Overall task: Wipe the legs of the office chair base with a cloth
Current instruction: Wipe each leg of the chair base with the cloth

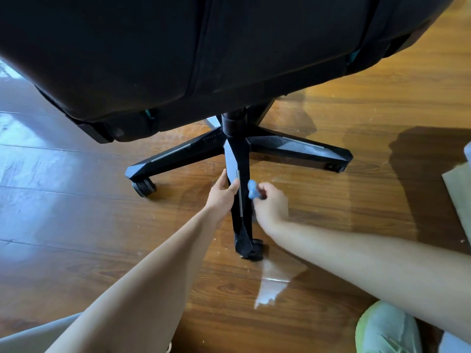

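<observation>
A black office chair stands on a wooden floor, its star base spreading under the dark seat. One leg points straight toward me, ending in a castor. My left hand rests against the left side of that leg with fingers straight. My right hand grips a small bunched blue cloth pressed to the leg's right side. Another leg reaches left and a third reaches right.
The glossy wooden floor reflects window light at left. A green shoe sits at the bottom right. A flat grey-green sheet lies at the right edge. The big seat overhangs the hub and rear legs.
</observation>
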